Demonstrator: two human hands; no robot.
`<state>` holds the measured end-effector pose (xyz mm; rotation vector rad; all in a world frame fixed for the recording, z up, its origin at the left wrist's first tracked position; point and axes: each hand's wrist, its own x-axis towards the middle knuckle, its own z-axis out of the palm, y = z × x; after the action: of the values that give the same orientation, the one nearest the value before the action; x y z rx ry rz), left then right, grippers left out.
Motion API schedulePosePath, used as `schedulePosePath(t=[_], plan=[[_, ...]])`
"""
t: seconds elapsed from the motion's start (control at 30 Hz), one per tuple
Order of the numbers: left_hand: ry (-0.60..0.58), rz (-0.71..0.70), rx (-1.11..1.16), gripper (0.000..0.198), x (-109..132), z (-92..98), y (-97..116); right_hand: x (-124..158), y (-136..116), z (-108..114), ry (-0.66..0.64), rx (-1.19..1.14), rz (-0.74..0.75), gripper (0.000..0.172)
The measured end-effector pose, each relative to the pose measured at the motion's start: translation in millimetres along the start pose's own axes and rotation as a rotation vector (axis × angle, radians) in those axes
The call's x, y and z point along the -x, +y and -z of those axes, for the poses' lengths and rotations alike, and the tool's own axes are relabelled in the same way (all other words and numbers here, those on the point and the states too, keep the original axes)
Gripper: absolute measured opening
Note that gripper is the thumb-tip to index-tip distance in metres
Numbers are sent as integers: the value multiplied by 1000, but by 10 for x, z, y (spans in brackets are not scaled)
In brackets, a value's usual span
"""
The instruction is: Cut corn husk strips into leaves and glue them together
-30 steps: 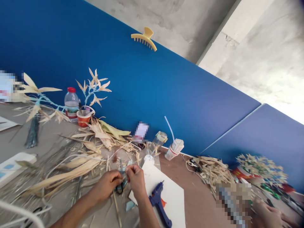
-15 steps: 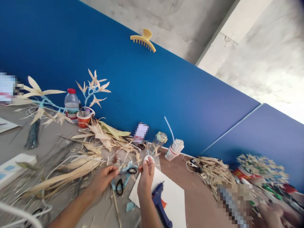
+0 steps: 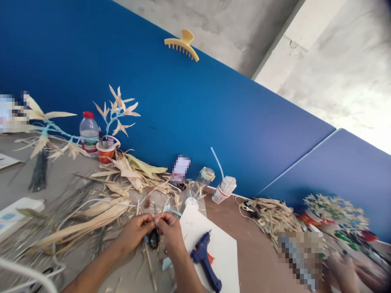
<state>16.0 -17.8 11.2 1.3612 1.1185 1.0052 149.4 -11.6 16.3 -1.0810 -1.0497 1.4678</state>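
My left hand (image 3: 137, 231) and my right hand (image 3: 170, 232) meet fingertip to fingertip over the work table. Each is closed in a pinch. Whatever small thing sits between the fingers is too tiny and covered to name. Below them lies a pair of scissors (image 3: 153, 240), with one black handle loop showing and the rest hidden by my hands. To the right, a blue glue gun (image 3: 204, 260) rests on a white sheet (image 3: 227, 250). Behind my right hand stands a small white holder (image 3: 192, 202) with little pale husk flowers in it.
Dried corn husks (image 3: 131, 171) and strips litter the left side, near a white power strip (image 3: 18, 217). A red-capped bottle (image 3: 88, 134), a cup with a straw (image 3: 224, 191) and a clear jar (image 3: 206, 177) line the blue partition (image 3: 183, 114). Another person's hands (image 3: 343, 272) work at far right.
My right hand has left the small white holder and come left and down to meet my left hand. My left hand has moved slightly right, and the holder now stands uncovered.
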Motion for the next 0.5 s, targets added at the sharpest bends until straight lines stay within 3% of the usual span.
schedulePosePath(t=[0.17,0.5], plan=[[58,5,-28,31,-13,-10,-21,-6,46,1,57,-31,4,18],[45,-35,-24,28,-1,-58,-41,-17,145,-13,100,-86,-38,33]])
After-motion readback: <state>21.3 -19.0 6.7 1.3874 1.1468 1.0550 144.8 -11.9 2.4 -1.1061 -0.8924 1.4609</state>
